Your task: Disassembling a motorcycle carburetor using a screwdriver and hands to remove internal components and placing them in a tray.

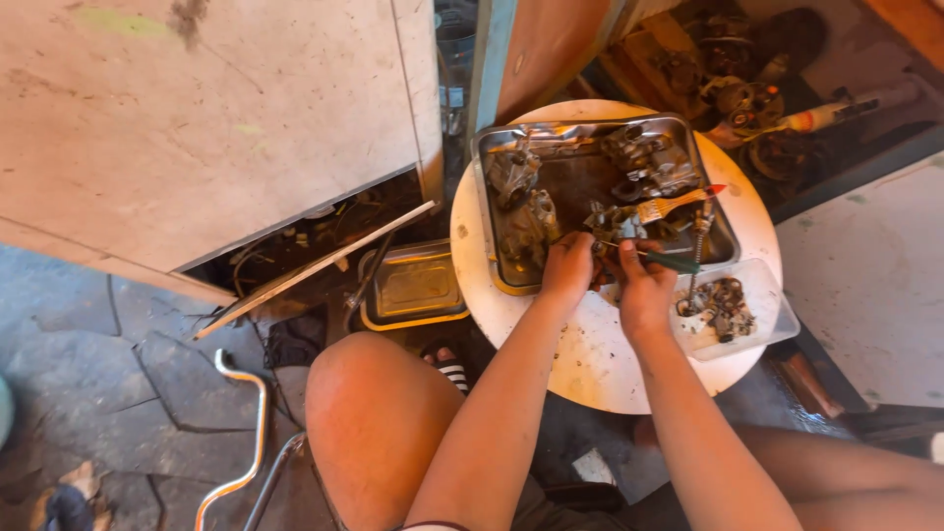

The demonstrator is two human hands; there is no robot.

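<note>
over dented steel tray (pixel 489 211), left hand (pixel 568 267) grips greasy carburetor (pixel 608 224).

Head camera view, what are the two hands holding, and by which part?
The right hand grips a green-handled tool by its handle. The left hand closes on a small metal part over the tray; where exactly cannot be told.
</note>
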